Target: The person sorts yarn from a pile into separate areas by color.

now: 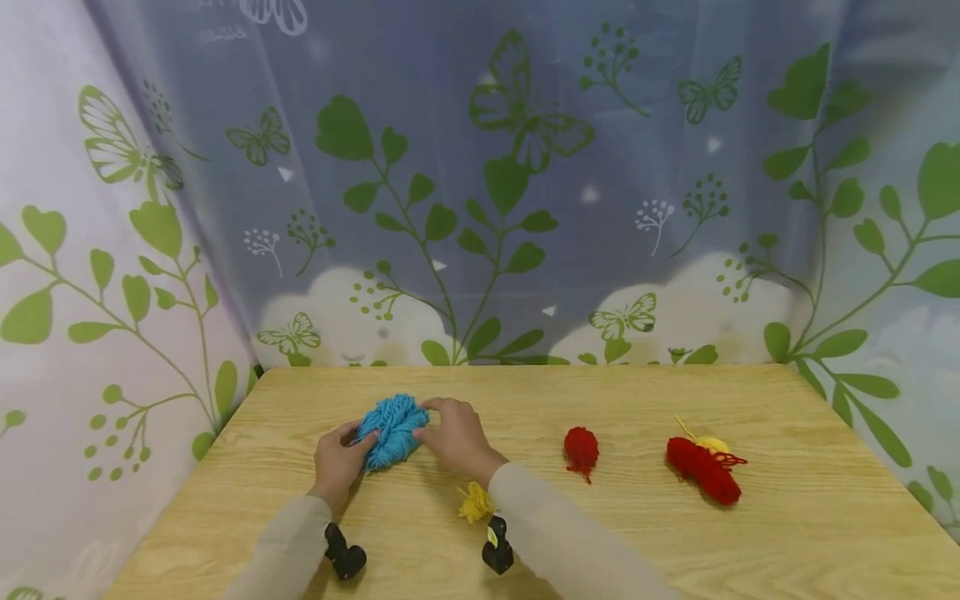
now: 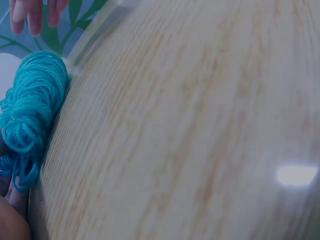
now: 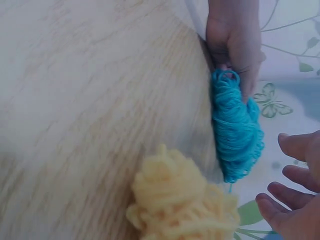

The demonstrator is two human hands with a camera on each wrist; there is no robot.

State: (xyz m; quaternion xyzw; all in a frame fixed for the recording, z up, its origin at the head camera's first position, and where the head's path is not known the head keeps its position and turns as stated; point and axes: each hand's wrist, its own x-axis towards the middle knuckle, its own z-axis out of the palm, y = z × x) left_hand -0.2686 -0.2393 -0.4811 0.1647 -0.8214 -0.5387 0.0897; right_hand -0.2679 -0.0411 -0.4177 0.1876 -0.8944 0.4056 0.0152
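Observation:
A bundle of bright blue yarn point(image 1: 393, 433) lies on the left part of the table, loops showing at its ends. My left hand point(image 1: 337, 462) holds its left end, thumb on top; in the right wrist view that left hand point(image 3: 235, 40) grips one end of the blue yarn point(image 3: 235, 130). At the other end is my right hand point(image 1: 459, 437). The right wrist view shows the right hand point(image 3: 295, 185) with spread fingers, a little apart from the yarn. A small yellow yarn bundle point(image 1: 476, 502) lies below the right forearm, partly covered by the sleeve.
To the right sit a red yarn ball point(image 1: 581, 450) and a longer red yarn bundle point(image 1: 703, 471), with yellow yarn point(image 1: 712, 444) just behind it. The wooden table point(image 1: 525, 392) ends at a patterned curtain point(image 1: 465, 208). Black wrist devices point(image 1: 347, 557) hang below both sleeves.

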